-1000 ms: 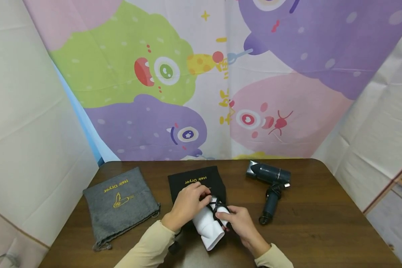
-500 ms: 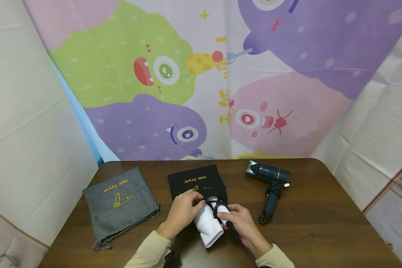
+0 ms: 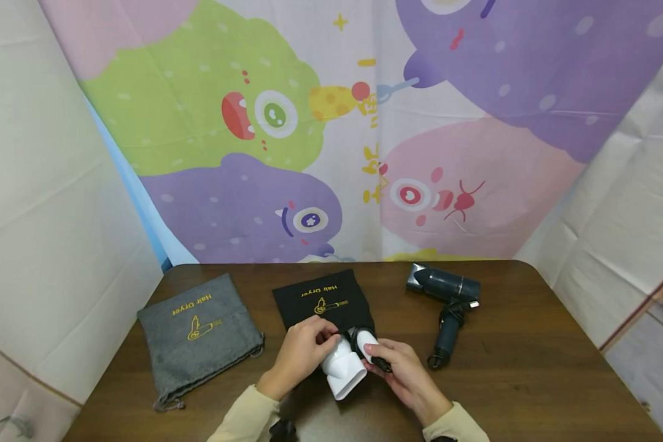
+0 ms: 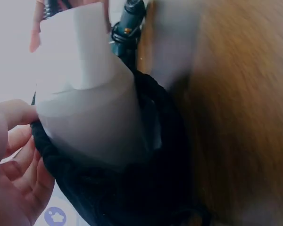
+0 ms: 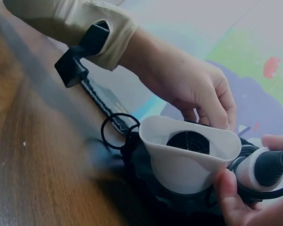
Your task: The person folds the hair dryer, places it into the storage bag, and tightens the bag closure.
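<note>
A white hair dryer [image 3: 342, 372] sits partly inside a black drawstring bag [image 3: 336, 304], its flat nozzle [image 5: 186, 160] pointing out of the mouth toward the person. In the head view my right hand [image 3: 407, 373] grips the dryer's folded white handle [image 3: 366, 342], which has black cord wound about it. Thumb and fingers of my left hand [image 3: 301, 351] pinch the bag's edge beside the dryer. The left wrist view shows the bag's dark opening [image 4: 167, 122] around the dryer's body. The rear of the dryer is hidden in the cloth.
A grey drawstring bag [image 3: 201, 341] printed "Hair Dryer" lies flat at the left of the brown table [image 3: 530, 368]. To the right lies a dark blue hair dryer [image 3: 447, 285] with its cord wrapped round the handle. A cartoon curtain [image 3: 353, 233] hangs behind the table.
The white dryer has shifted slightly away from the person, deeper into the black bag. My left hand has drawn back a little, uncovering the bag's printed picture.
</note>
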Tool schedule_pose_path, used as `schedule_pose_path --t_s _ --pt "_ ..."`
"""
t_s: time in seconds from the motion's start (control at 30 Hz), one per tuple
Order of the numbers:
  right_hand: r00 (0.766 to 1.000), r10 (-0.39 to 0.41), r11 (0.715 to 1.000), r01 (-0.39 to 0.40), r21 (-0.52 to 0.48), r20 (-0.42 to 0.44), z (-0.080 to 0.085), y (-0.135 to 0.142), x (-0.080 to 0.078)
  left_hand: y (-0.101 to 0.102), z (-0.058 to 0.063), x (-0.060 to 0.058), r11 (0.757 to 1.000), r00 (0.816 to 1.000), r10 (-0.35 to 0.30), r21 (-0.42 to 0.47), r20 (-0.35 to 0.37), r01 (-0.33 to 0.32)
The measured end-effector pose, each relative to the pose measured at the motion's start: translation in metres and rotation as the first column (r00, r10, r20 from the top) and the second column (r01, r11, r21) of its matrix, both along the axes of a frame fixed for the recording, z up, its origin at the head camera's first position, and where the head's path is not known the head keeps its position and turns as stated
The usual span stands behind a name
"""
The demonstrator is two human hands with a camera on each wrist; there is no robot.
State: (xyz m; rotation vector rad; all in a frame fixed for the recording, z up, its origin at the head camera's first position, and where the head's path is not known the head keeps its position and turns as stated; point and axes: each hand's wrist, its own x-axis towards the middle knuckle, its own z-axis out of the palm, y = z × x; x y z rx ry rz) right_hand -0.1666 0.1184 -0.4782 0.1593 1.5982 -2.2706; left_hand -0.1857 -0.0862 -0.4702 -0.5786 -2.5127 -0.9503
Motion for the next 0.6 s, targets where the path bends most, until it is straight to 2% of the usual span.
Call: schedule_pose_path --t_s 0.13,0.3,0.47,0.6 --pt "0.999 -0.048 0.999 0.048 0.004 -0.002 0.002 -0.003 0.001 -0.001 -0.001 0.000 0.998 0.998 0.035 -0.048 -0.054 -0.038" --pt "0.990 -0.135 0.991 0.135 0.023 -0.030 0.003 -0.011 0.002 0.000 0.000 0.002 0.999 0.999 0.044 0.020 -0.032 -0.043" --pt "0.983 -0.160 0.986 0.164 0.030 -0.090 0.003 -0.020 0.000 0.005 0.003 0.004 0.994 1.000 -0.007 0.108 0.005 0.007" --pt "0.979 -0.169 0.984 0.174 0.033 -0.116 0.002 -0.027 -0.001 0.009 0.006 0.006 0.992 0.998 -0.050 0.116 0.045 0.044"
